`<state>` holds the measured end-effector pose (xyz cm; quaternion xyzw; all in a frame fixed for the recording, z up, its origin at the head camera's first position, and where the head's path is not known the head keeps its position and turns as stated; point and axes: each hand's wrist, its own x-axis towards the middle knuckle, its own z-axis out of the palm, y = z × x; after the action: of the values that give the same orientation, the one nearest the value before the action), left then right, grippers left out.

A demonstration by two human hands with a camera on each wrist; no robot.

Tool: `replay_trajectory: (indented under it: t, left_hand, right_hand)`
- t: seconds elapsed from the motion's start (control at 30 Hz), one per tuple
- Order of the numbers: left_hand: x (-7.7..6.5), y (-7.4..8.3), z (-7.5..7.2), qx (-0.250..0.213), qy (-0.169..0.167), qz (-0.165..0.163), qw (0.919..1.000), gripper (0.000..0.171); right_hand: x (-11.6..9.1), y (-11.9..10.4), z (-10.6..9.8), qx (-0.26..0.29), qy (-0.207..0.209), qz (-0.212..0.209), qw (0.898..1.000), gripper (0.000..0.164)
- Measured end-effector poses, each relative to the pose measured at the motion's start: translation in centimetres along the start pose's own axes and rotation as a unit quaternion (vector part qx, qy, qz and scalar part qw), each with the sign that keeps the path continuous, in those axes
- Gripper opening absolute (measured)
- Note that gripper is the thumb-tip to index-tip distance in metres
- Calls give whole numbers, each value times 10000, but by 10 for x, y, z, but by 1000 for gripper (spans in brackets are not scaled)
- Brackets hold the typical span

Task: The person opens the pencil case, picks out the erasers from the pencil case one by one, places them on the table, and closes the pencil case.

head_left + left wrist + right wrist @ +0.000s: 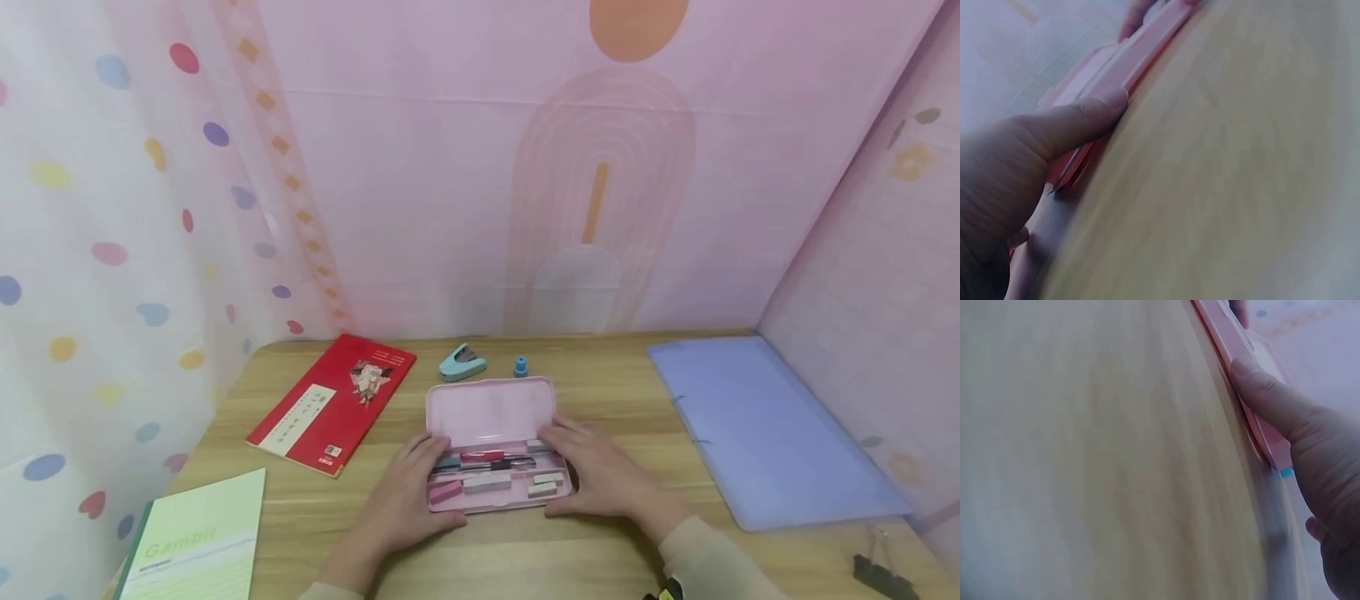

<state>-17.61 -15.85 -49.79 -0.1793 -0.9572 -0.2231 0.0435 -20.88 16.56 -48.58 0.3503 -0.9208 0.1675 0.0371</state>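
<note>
A pink pencil case [490, 410] lies on the table with its lid raised toward the back. Inside are a red pen [482, 456], a dark clear-barrelled pen [517, 463], a pink eraser [446, 492] and several whitish eraser-like blocks [487, 482]. My left hand [408, 492] grips the case's left end, thumb along the front edge and fingers toward the hinge. At the other end my right hand [600, 471] holds it the same way. Both wrist views show a thumb pressed to the case's front wall [1141, 59].
Behind the case stand a teal stapler [462, 363] and a small blue bottle-shaped item [521, 366]. A red booklet [337, 404] and a green notebook [197, 537] lie left. On the right are a blue folder [772, 433] and a black binder clip [883, 575].
</note>
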Motion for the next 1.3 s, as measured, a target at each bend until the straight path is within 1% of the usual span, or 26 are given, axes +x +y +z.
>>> replay_trajectory:
  t: [0.2,0.27,0.33,0.43,0.53,0.63,0.77,0.83,0.87,0.97,1.07,1.17,1.3]
  left_hand:
    - [-18,-12,-8,-329,-103,-429,9985,110]
    - [-24,-18,-10,-427,-98,-522,9977,110]
    - [-28,-22,-11,-438,-54,-519,9977,110]
    - [-31,-25,-11,-343,-3,-452,9984,108]
    - [-30,-24,-9,-222,31,-386,9990,107]
    - [-29,-22,-7,-205,64,-358,9991,106]
    - [-29,-21,-6,-212,107,-347,9991,106]
    - [-29,-20,-6,-221,126,-344,9991,106]
    - [-29,-20,-6,-229,132,-345,9991,106]
    - [-29,-20,-7,-270,186,-259,9991,105]
    - [-29,-21,-9,-360,341,-106,9987,102]
    - [-31,-22,-11,-406,487,-34,9980,99]
    - [-34,-23,-14,-461,515,-107,9976,97]
  right_hand:
    - [10,-18,10,319,-164,-4,9994,105]
    - [13,-23,13,423,-251,11,9988,105]
    - [16,-28,15,511,-310,35,9982,105]
    - [17,-31,18,633,-341,99,9974,105]
    - [15,-31,21,780,-287,183,9964,105]
    - [12,-29,22,959,-218,284,9947,106]
    - [8,-32,17,1279,-128,366,9910,105]
    - [6,-34,13,1394,16,387,9895,98]
    - [5,-34,10,1418,139,347,9892,92]
    - [0,-35,1,1468,615,108,9872,65]
    - [-6,-33,-5,1382,1002,-197,9851,41]
    - [-9,-34,-6,1339,1100,-362,9842,26]
    - [-5,-40,-4,1248,932,-484,9866,16]
